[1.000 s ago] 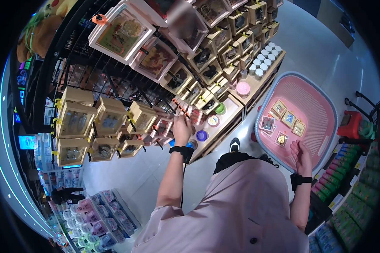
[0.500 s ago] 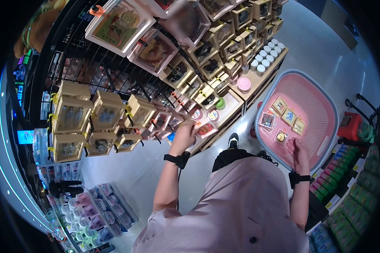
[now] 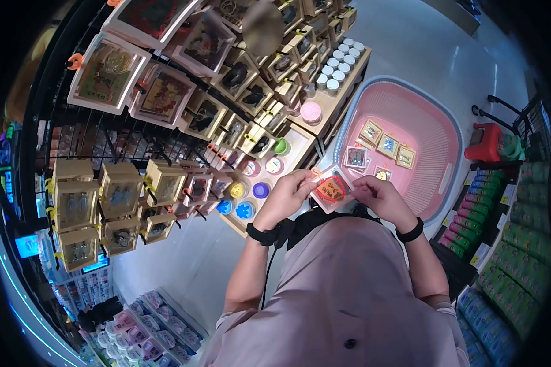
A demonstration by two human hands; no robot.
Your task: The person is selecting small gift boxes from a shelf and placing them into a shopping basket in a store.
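Observation:
In front of my body, my left hand [image 3: 288, 194] grips a small pale-pink framed package [image 3: 332, 191] by its left side. A red and orange piece shows through its window, and an orange hanging tab sticks up at the corner. At the opposite edge, my right hand [image 3: 382, 197] pinches the package between bent fingers. Just beyond the hands stands a pink basket [image 3: 431, 156] with a grey-blue rim. Several small framed packages, among them one with a blue piece [image 3: 388, 145], lie on its floor.
To the left, a black wire rack carries hanging wooden-framed boxes [image 3: 76, 205]. A wooden shelf [image 3: 294, 144] holds colored tubs [image 3: 261, 190] and white-lidded jars [image 3: 332, 85]. A red stool [image 3: 483, 142] and shelves of green packs [image 3: 520, 263] stand right.
My left hand has brought the pink framed package from the rack side toward my body. My right hand has moved left from over the basket to meet it. The view has shifted right.

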